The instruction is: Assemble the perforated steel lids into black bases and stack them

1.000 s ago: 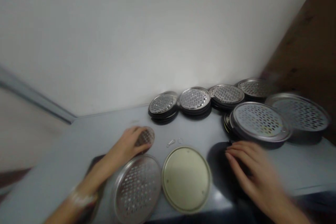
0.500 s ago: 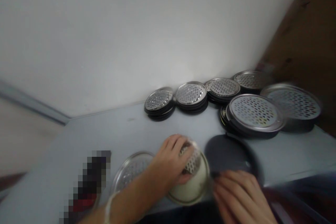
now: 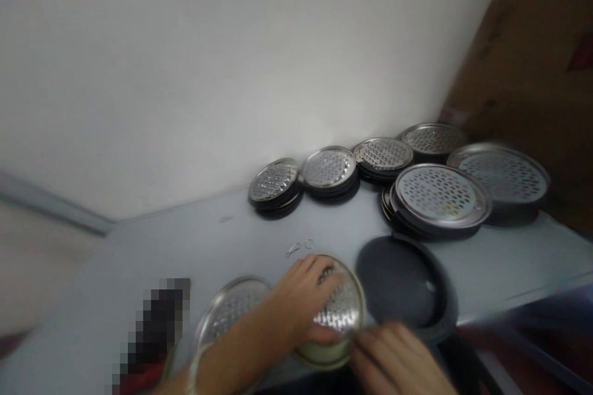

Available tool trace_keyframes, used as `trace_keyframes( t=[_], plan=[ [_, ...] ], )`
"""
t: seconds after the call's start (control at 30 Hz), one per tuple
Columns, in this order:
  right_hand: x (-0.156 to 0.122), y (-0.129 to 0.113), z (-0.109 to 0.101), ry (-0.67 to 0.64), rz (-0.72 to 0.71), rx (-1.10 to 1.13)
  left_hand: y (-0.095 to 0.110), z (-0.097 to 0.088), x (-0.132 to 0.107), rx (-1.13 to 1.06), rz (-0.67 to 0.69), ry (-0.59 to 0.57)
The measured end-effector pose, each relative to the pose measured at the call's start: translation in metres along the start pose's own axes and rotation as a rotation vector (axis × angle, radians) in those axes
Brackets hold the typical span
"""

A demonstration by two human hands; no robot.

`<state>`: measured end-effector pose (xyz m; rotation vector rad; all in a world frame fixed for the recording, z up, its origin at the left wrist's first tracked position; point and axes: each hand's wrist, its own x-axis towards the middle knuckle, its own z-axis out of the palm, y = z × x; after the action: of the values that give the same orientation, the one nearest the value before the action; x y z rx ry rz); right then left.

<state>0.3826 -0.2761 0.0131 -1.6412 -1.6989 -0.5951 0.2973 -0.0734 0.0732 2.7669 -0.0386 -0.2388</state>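
Note:
My left hand [image 3: 303, 299] lies over a small perforated metal disc [image 3: 340, 308], its fingers curled on the disc and pressing it onto a round solid metal plate [image 3: 324, 353] at the table's near edge. My right hand [image 3: 393, 358] sits just right of it at the plate's rim, fingers bent and blurred; what they hold, if anything, does not show. A larger perforated disc [image 3: 231, 308] lies left of my left forearm. A dark round lid [image 3: 403, 284] rests to the right.
Stacks of perforated metal discs [image 3: 328, 168] line the wall at the back, with two larger stacks [image 3: 440, 194] at the right. Small wire clips [image 3: 296, 248] lie on the grey table [image 3: 185, 247]. A brown panel [image 3: 532, 74] stands at the right.
My left hand carried the small perforated disc from the table's middle onto the solid plate and now holds it there. My right hand moved left and nearer to the plate's rim.

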Motion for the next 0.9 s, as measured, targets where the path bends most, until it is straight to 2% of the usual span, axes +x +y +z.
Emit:
trace_keyframes(
  t=[0.1,0.27,0.4,0.53,0.77,0.9],
  plan=[
    [-0.002,-0.001,0.001,-0.013,0.007,-0.016,-0.002,-0.013,-0.007,-0.147,0.000,0.041],
    [-0.002,-0.001,0.002,-0.022,0.013,-0.003,-0.021,-0.030,-0.025,-0.169,-0.139,0.276],
    [-0.002,-0.003,0.002,-0.009,0.050,0.021,-0.031,-0.027,-0.038,-0.130,-0.132,0.201],
    [-0.002,-0.004,0.004,-0.018,0.067,0.015,-0.027,-0.017,-0.048,-0.073,-0.062,0.153],
    [0.000,-0.005,0.004,-0.002,0.090,0.004,-0.021,-0.005,-0.067,0.029,-0.098,0.141],
    [-0.002,-0.005,0.004,-0.003,0.079,-0.006,-0.019,0.002,-0.091,0.130,-0.108,0.206]
  ],
)
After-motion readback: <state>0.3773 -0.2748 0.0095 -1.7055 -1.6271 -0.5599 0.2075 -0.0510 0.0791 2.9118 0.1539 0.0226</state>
